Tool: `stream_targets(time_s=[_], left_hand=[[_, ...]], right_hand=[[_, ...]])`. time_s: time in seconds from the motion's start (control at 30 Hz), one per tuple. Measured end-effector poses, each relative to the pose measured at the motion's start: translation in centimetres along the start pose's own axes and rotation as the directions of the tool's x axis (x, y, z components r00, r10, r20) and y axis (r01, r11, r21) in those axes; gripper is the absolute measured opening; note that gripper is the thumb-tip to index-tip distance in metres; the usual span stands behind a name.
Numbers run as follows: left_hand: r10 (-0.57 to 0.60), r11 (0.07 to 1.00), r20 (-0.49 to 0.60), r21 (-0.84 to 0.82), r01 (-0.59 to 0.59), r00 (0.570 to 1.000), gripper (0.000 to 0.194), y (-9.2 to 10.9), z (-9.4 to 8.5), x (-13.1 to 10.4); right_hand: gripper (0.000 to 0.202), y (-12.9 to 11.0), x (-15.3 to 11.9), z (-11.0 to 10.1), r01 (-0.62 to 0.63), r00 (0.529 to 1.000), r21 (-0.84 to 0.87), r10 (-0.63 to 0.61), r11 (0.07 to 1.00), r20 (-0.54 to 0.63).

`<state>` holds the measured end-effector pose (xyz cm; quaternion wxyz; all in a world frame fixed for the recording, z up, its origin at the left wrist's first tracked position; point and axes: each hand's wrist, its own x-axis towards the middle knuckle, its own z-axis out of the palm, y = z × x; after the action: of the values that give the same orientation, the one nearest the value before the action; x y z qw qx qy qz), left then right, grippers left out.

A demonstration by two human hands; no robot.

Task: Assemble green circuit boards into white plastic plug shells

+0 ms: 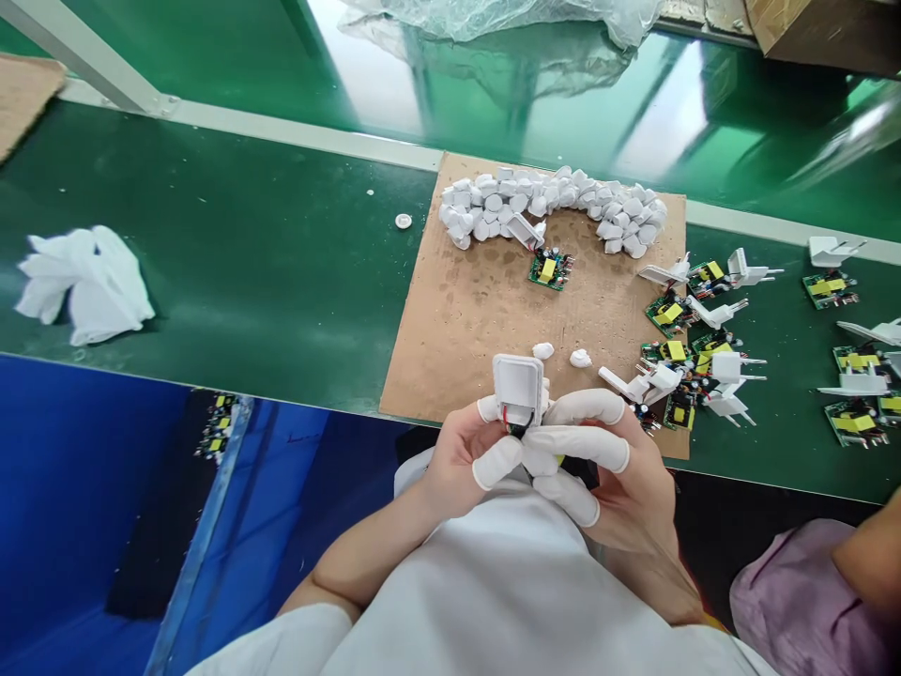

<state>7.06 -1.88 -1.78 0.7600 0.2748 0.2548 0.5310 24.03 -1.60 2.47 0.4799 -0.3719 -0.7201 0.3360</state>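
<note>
The green table [282, 244] ran past the left and right sides of the cardboard [479, 319], with broad room to the left as far as a white cloth bundle [88, 286]. The cardboard's far edge overlapped a pale rail [296, 141]; its near edge met the table's front. At that near edge, the left hand [461, 460] and right hand [623, 488], wearing white finger covers, were partly closed on 1 white plug case [519, 383], its hollow side showing. White plastic pieces [493, 202] arched along the cardboard's far side, leaving brown room inside the curve, near 1 circuit board [549, 270]. Boards with plugs [668, 314] crowded across the cardboard's right edge, narrowing the room there. 2 white lumps [581, 358] lay on the cardboard near the hands, and 1 round cap [404, 222] just off its left edge.

Beyond the cardboard, a brown box [831, 33] and a clear plastic sheet [493, 19] were cut off at the top. Well right of it, another person's purple clothing [809, 601] and more boards [855, 413] ran out of view. Fingers hid the case's lower end; only red and dark wires [517, 427] and a sliver of yellow showed, and what each fingertip pressed could not be told.
</note>
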Motion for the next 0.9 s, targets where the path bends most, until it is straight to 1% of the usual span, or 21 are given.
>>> stream_targets(time_s=[0.07,0.13,0.2,0.23,0.3,0.37,0.47,0.57,0.6,0.67,0.73,0.77,0.8,0.9], left_hand=[[-0.003,1.0,0.014,0.004,0.003,1.0,0.033,0.0,-0.1,-0.1],[-0.025,1.0,0.044,0.0,0.025,0.999,0.032,0.2,0.0,-0.2],[-0.062,0.998,0.075,-0.004,0.062,0.995,0.03,0.7,0.2,-0.2],[-0.085,0.996,0.073,-0.005,0.085,0.994,0.03,1.0,0.3,-0.2],[-0.136,0.991,0.031,-0.015,0.136,0.99,0.033,1.5,0.5,-0.2],[-0.176,0.984,0.003,-0.038,0.176,0.984,0.036,1.8,0.7,-0.3],[-0.218,0.973,0.024,-0.077,0.219,0.976,0.035,2.0,0.8,-0.5],[-0.263,0.958,0.046,-0.106,0.267,0.964,0.032,2.0,0.7,-0.6],[-0.269,0.955,0.056,-0.118,0.274,0.961,0.035,1.9,0.6,-0.6],[-0.254,0.954,0.091,-0.139,0.265,0.963,0.048,1.8,0.6,-0.6],[-0.243,0.958,0.123,-0.128,0.258,0.962,0.061,1.7,0.6,-0.5],[-0.244,0.96,0.129,-0.108,0.258,0.961,0.064,1.6,0.6,-0.4],[-0.247,0.963,0.114,-0.082,0.257,0.962,0.065,1.6,0.7,-0.4],[-0.241,0.97,0.039,-0.025,0.242,0.97,0.056,1.6,0.8,-0.4]], right_hand=[[0.034,0.0,-0.1,0.2,0.004,1.0,-0.018,-0.004,1.0,-0.004],[0.032,-0.1,-0.4,0.4,0.0,1.0,-0.043,0.0,0.999,-0.002],[0.034,0.0,-0.6,0.4,0.021,1.0,-0.065,-0.022,0.998,-0.008],[0.037,0.1,-0.7,0.4,0.055,0.998,-0.087,-0.057,0.995,-0.02],[0.042,0.5,-0.8,0.4,0.121,0.991,-0.153,-0.128,0.981,-0.039],[0.041,0.9,-0.8,0.4,0.158,0.986,-0.207,-0.164,0.966,-0.01],[0.037,1.4,-0.6,0.5,0.185,0.982,-0.178,-0.176,0.967,0.065],[0.038,1.4,-0.5,0.7,0.201,0.98,-0.131,-0.197,0.971,0.04],[0.039,1.3,-0.4,0.7,0.197,0.98,-0.127,-0.194,0.972,0.04],[0.04,1.1,-0.5,0.7,0.184,0.982,-0.14,-0.178,0.973,0.056],[0.042,1.1,-0.5,0.5,0.182,0.982,-0.186,-0.169,0.966,0.081],[0.042,1.1,-0.5,0.4,0.196,0.979,-0.216,-0.18,0.957,0.092],[0.042,1.2,-0.5,0.3,0.218,0.975,-0.245,-0.2,0.945,0.097],[0.04,1.5,-0.4,0.2,0.288,0.957,-0.28,-0.267,0.916,0.112]])
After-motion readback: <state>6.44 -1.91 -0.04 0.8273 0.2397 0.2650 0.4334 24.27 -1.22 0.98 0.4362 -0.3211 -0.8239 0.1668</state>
